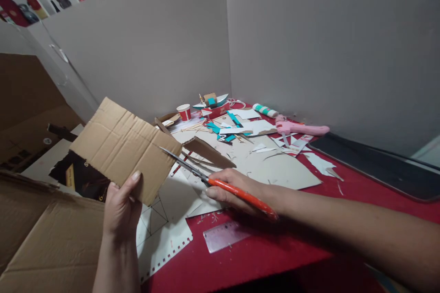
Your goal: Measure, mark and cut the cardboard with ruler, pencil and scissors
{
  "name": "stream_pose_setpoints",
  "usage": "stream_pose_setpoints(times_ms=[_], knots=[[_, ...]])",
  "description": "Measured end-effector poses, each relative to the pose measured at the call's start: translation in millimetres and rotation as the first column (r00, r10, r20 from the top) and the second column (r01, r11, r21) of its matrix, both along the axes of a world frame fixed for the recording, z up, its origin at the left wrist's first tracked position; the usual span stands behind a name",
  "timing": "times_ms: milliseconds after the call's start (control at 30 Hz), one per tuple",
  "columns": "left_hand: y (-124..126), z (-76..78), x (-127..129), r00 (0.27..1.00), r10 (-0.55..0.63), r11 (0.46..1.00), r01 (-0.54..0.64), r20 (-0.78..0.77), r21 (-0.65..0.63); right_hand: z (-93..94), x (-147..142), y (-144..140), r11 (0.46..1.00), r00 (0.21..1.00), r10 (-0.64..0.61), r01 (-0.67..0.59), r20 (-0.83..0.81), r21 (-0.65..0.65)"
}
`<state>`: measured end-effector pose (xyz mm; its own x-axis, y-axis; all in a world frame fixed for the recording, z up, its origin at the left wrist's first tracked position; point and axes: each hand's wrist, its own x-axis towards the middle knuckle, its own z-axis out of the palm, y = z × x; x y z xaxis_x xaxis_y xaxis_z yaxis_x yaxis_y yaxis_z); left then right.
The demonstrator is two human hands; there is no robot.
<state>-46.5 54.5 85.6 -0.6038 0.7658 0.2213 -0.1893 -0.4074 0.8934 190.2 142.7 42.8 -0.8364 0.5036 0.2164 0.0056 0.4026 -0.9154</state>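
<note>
While the left hand (122, 203) pinches a cardboard piece (120, 139) above the red counter (206, 268), the right hand (244, 181) grips orange-handled scissors (237, 192), their blades meeting its right side. Beyond lie paper scraps (259, 127), a pink glue gun (299, 127) and, farther, a cup (184, 112).

The person's bare left forearm (117, 258) enters at 7 o'clock and rises towards 12; the left hand (122, 206) is closed in a pinch, left thumb (131, 183) aimed at 1. The bare right forearm (343, 219) enters from 4 o'clock, reaching towards 9, the right hand (240, 187) curled in a grip, right thumb (216, 193) towards 9.
</note>
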Motion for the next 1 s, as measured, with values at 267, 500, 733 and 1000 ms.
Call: stream_pose_setpoints(times_ms=[267, 500, 733, 1000], knots=[[0, 0.9, 0, 1.0, -0.009, 1.0, 0.009, 0.0, 0.008, -0.6, -2, -3, 1.0, 1.0, -0.025, 0.025, -0.012, -0.019], [0, 0.4, -1, 1.0, -0.02, 1.0, 0.02, -0.01, -0.005, 0.1, -3, -11, 0.997, 0.999, -0.017, 0.014, -0.038, -0.069], [-2, 0.2, 0, 1.0, -0.025, 1.0, 0.025, -0.017, -0.013, 3.6, -1, -12, 0.999, 1.0, -0.008, 0.007, -0.017, -0.037], [-1, -4.3, 10, 0.995, -0.092, 0.995, 0.091, -0.036, -0.03, 4.3, -1, -5, 0.993, 1.0, -0.017, 0.02, -0.026, 0.119]])
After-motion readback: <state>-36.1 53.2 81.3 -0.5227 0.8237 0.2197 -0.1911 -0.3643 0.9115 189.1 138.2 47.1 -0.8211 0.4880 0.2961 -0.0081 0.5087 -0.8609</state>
